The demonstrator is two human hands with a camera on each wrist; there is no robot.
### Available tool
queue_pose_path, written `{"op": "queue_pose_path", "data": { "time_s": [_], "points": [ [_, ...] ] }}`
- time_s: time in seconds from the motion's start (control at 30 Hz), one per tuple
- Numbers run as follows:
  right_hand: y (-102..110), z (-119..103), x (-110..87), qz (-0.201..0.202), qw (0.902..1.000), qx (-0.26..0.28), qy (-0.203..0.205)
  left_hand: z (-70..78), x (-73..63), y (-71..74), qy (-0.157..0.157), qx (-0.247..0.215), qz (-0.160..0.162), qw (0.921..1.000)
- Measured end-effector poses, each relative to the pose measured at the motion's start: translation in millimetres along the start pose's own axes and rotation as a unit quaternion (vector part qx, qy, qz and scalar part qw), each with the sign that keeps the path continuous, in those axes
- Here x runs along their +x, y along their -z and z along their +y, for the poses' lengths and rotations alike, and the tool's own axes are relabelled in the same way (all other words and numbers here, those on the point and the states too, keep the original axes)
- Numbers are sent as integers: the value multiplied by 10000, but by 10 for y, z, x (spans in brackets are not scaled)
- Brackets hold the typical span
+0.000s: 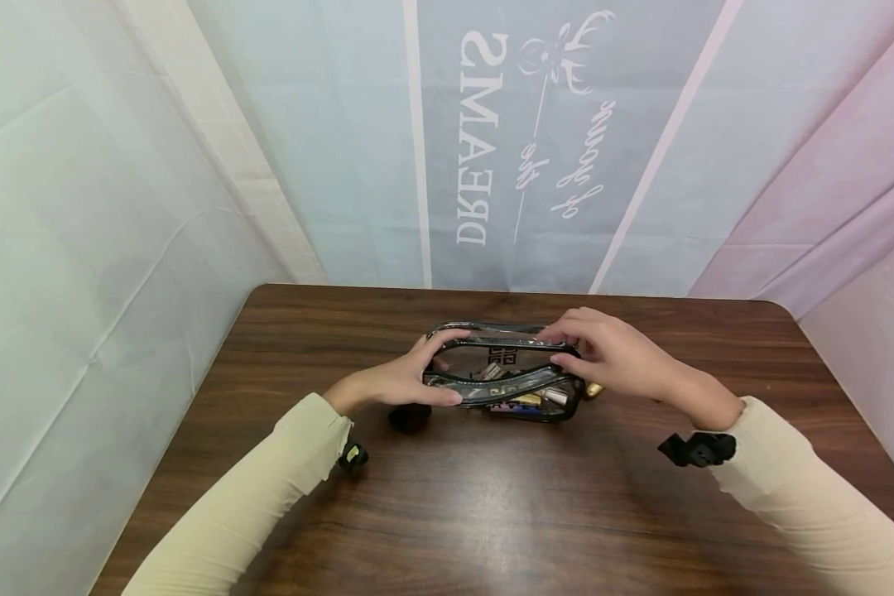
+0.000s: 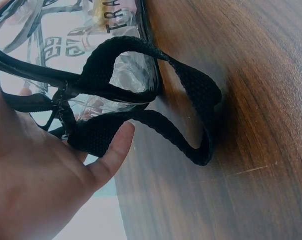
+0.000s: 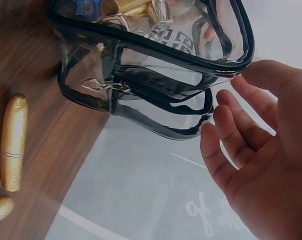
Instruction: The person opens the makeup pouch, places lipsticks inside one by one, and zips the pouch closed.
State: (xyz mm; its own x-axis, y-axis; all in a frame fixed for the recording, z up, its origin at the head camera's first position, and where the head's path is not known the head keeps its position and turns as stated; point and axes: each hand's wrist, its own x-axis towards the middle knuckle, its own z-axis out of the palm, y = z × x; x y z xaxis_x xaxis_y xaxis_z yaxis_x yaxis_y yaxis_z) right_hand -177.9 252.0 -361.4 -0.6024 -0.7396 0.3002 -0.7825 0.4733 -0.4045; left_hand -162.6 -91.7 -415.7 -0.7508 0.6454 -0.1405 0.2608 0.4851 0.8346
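A clear zip bag [image 1: 525, 396] with black piping sits on the table, its zipped top gaping. Inside lie gold and silver tubes [image 3: 136, 12] and a small blue item [image 3: 88, 7]. My left hand [image 1: 410, 377] grips the bag's left end, thumb along the near side and fingers toward the far side. A black strap handle [image 2: 195, 90] loops out from that end beside the left thumb. At the opposite end my right hand [image 1: 618, 352] holds the rim between thumb and fingers. The zipper pull [image 3: 103, 85] hangs on the right end.
Just right of the bag, a gold tube [image 3: 13, 142] and part of a second gold item [image 3: 0, 209] lie on the brown wooden table [image 1: 477, 497]. Behind the table hangs a pale curtain [image 1: 358, 149] with printed lettering.
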Motion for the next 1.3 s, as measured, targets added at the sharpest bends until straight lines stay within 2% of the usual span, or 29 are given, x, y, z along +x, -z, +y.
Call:
{"op": "queue_pose_path", "data": {
  "time_s": [0.13, 0.33, 0.73, 1.03, 1.3],
  "points": [
    [14, 41, -47, 110, 9993, 346, 42, -7, 4, 8, 26, -14, -11, 10000],
    [65, 105, -128, 135, 9977, 641, -163, -12, 18, 19, 48, -30, -11, 10000],
    [153, 267, -296, 169, 9981, 495, -333, 15, 70, 47, 90, -105, 26, 9999],
    [132, 428, -441, 279, 9984, 321, -385, 8, 103, 71, 125, -132, 12, 9998],
    [146, 542, -534, 119, 9978, 316, -568, 17, 116, 90, 160, -201, -14, 9997]
  ]
}}
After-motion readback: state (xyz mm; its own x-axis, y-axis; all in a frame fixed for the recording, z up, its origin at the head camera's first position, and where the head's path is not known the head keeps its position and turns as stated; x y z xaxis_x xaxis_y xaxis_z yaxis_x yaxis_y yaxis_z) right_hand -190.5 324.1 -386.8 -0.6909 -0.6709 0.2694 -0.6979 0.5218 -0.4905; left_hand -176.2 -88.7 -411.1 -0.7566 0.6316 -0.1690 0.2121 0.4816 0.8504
